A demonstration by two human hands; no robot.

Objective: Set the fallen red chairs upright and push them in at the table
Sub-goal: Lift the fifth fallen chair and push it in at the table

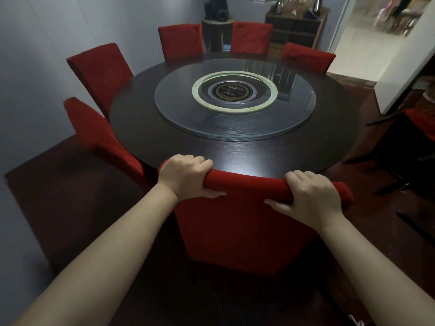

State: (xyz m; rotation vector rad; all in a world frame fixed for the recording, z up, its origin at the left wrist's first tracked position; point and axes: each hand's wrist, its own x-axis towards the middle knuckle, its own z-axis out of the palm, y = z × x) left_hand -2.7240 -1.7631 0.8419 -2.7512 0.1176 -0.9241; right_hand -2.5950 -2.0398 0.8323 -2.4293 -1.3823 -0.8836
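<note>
1. A red chair (247, 231) stands upright right in front of the person, with its back to the camera. Its top edge is just at the rim of the round dark desk (146, 128).
2. The left hand (186, 176) holds the top of the chair back near its left corner. The fingers curl over the far side and the thumb lies on the near side.
3. The right hand (310, 196) holds the same top edge near its right corner, with fingers over the top and thumb on the near side.
4. Both bare arms reach out from the bottom of the picture.
5. A big glass disc (235, 128) lies in the middle of the desk. It has a pale ring (195, 90) with a black round part inside.
6. Five more red chairs stand upright round the desk: the low left chair (101, 137), the high left chair (101, 71), the back left chair (181, 41), the back right chair (251, 37) and the far right chair (308, 57).
7. On the right, dark legs (386, 119) stick out low by the floor, with a bit of red cloth beside them. It is too dark there to tell what it is.
8. A wooden shelf (294, 27) stands by the far wall, near an open doorway (376, 31).
</note>
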